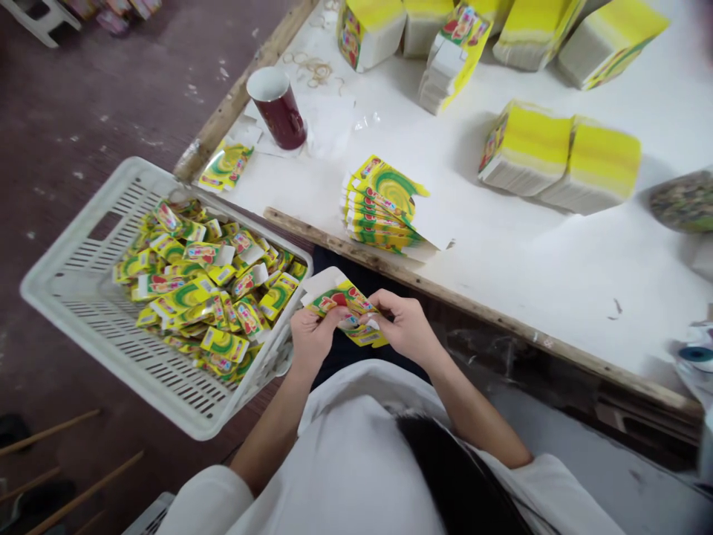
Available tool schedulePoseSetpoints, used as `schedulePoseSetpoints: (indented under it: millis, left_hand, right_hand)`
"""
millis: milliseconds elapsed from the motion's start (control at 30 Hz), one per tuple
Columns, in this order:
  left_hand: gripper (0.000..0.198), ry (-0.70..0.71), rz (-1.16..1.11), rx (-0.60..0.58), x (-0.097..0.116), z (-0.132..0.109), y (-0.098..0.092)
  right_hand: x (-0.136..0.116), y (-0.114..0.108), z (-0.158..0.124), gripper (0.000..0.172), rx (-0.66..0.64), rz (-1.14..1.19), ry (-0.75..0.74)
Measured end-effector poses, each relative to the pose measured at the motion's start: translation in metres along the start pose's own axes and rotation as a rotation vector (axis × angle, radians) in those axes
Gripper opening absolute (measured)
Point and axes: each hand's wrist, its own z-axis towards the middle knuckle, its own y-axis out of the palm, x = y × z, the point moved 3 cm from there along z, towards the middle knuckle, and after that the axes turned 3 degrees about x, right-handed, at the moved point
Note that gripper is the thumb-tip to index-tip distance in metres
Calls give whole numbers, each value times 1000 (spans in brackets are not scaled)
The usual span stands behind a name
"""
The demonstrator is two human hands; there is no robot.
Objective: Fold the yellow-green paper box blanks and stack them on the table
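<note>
A yellow and green printed carton (356, 303) is held over my lap, its white flap sticking up at the left. My left hand (313, 334) pinches its left part, thumb on the printed face. On the right side my right hand (402, 321) grips it with thumb and fingers together. Just beyond the hands, a fanned stack of flat cartons (384, 204) lies near the table edge. To the left, a white plastic crate (72, 297) holds a heap of small yellow-green boxes (206, 297).
On the white table (501, 260) stand a dark red mug (281, 111), bundles of yellow cartons (557, 152) and rubber bands (317, 72). A single carton (227, 165) lies by the table corner. A wooden strip (501, 319) edges the table. Sticks (83, 494) show at lower left.
</note>
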Motion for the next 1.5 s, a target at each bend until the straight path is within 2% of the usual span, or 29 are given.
schedulePoseSetpoints:
  millis: [67,167,200,267,333,367,400,467,533,567,633,700,733,867,933,1033,1133,1233,1300,1400,1467,1500]
  left_hand:
    - [29,21,-72,-66,3,4,-9]
    - [73,112,-219,-143,14,12,-28]
    - [89,137,-201,-202,18,14,-32]
    - [114,119,-16,-405,22,12,-31]
    - [113,46,196,-611,21,3,-20]
    - [101,10,265,-662,19,-2,-13]
    - [87,-13,307,-660,17,-6,-7]
    - [68,-20,367,-537,13,-12,3]
    - [69,19,413,-382,10,-17,8]
    - [73,45,424,-334,8,-19,11]
    - [82,94,412,-304,5,-24,15]
    - [86,128,403,-306,2,-26,18]
    - [85,139,410,-285,0,-27,19]
    - [73,175,460,-108,-1,-24,16]
    - [64,185,462,-115,0,-23,17]
    - [53,158,514,-178,2,-23,20]
    - [55,104,584,-231,3,-27,23]
    - [63,13,553,-328,1,-31,25]
    - [64,-42,501,-383,-4,-31,26]
    - [45,3,469,-431,-14,-25,27]
    - [40,81,479,-416,-18,-20,25]
    - [45,105,490,-378,-20,-17,23]
  right_hand:
    - [-6,-10,1,17,47,-148,-117]
    - [-17,-20,0,28,30,-409,-332]
    - [-20,-20,-2,29,-10,-485,-388]
    - [-26,-14,-5,28,-114,-575,-485]
    - [-29,-7,-8,28,-159,-584,-550]
    - [-28,-4,-9,29,-136,-570,-555]
    - [-26,-2,-10,32,-78,-542,-530]
    - [-18,-3,-10,54,126,-417,-413]
    - [-7,-4,-10,75,275,-184,-280]
    - [-2,-2,-10,74,272,-55,-222]
    - [1,6,-8,59,122,138,-133]
    - [-3,13,-8,47,-17,174,-82]
    - [-7,14,-8,44,-17,140,-77]
    - [-16,12,-8,46,162,-51,-139]
    - [-12,14,-7,46,162,-52,-120]
    - [-1,19,-5,46,155,69,-33]
    - [7,22,-3,52,246,191,33]
    - [8,22,-3,48,274,140,28]
    - [6,24,-5,52,159,58,-41]
    - [8,27,-8,63,-74,-32,-151]
    - [15,24,-9,61,-140,-59,-188]
    - [19,22,-9,59,-132,-65,-199]
